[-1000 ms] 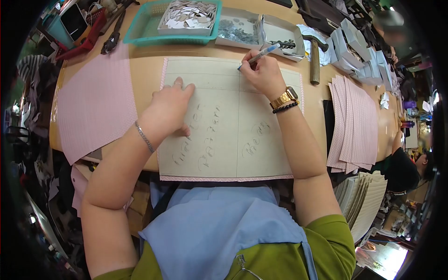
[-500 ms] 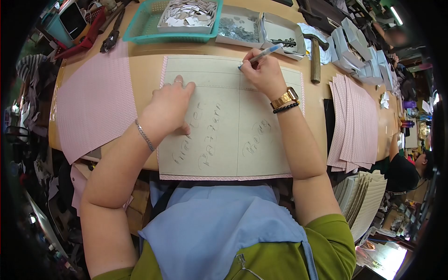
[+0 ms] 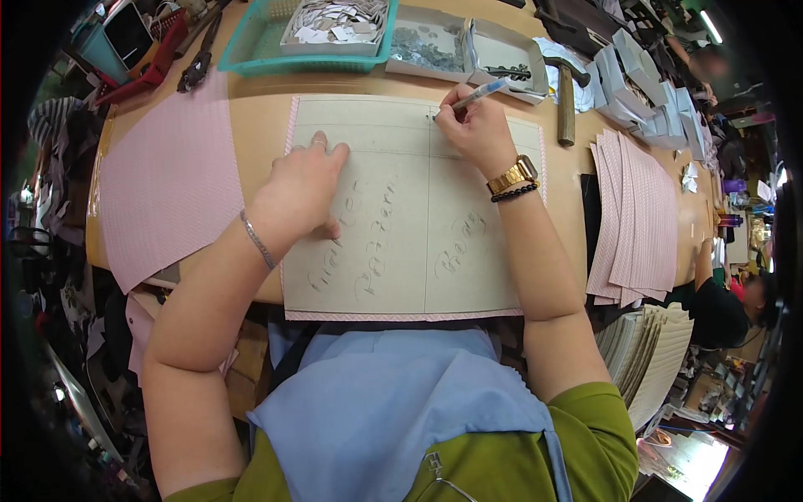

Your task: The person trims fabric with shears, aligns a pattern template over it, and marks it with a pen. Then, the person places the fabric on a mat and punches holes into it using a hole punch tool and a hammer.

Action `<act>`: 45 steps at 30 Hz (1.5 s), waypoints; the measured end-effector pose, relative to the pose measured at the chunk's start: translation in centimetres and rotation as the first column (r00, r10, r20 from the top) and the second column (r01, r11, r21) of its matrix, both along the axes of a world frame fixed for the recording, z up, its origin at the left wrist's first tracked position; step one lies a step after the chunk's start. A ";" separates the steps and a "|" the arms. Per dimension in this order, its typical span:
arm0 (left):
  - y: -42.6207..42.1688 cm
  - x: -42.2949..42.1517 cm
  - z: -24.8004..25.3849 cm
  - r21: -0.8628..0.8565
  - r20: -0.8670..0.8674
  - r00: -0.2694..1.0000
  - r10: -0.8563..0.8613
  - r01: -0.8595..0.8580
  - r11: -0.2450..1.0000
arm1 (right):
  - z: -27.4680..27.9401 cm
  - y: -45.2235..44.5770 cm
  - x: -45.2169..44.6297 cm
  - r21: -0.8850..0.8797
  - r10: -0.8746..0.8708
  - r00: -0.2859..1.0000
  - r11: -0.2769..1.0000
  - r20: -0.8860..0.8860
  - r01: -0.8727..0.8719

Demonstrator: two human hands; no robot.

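Observation:
A pale grey-green sheet [image 3: 385,243] with ruled lines and handwriting lies in front of me, pink patterned material showing along its edges. My left hand [image 3: 309,180] rests on its left part, fingers spread, holding nothing. Near the sheet's top, my right hand [image 3: 475,134] grips a pen [image 3: 483,90] with a blue end. The pen's tip is close to a small dark mark beside the vertical line; whether it touches the sheet I cannot tell.
Pink material [image 3: 171,180] lies left, a stack of pink sheets [image 3: 636,217] right. Along the back are a teal basket [image 3: 251,50], a box of small discs [image 3: 427,46], another box [image 3: 506,54] and a hammer [image 3: 566,105]. Another person [image 3: 723,309] is far right.
The pen's tip has shifted slightly right, and a small dark mark now shows beside the line. My left hand keeps its place on the sheet.

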State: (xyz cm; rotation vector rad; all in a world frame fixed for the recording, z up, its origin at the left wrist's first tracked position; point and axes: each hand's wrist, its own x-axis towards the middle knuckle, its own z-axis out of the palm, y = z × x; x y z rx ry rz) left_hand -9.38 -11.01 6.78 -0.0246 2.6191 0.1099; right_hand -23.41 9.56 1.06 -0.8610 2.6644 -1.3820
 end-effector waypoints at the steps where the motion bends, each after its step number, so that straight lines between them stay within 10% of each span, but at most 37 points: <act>1: 0.0 0.0 0.0 -0.001 -0.001 1.000 0.000 0.000 1.000 | 0.0 0.0 0.0 0.005 -0.004 1.000 1.000 0.007 0.004; 27: 0.0 0.3 0.5 -0.047 0.005 1.000 -0.028 0.028 0.998 | -0.5 0.3 0.1 -0.009 -0.035 0.998 0.999 0.052 0.035; 33: -1.6 4.1 -1.4 -0.042 -0.216 0.963 -0.160 0.155 0.987 | -0.9 4.2 2.0 -0.469 -0.034 0.959 0.867 0.282 0.169; 37: -0.6 7.6 -2.0 0.051 -0.263 0.953 -0.153 0.172 0.984 | -1.4 11.5 5.9 0.033 -0.196 0.957 0.978 -0.212 0.207; 45: -0.5 10.0 -6.4 0.288 -0.424 0.871 0.247 -0.128 0.949 | -1.9 16.1 12.9 0.189 -0.338 0.928 0.912 -0.158 0.364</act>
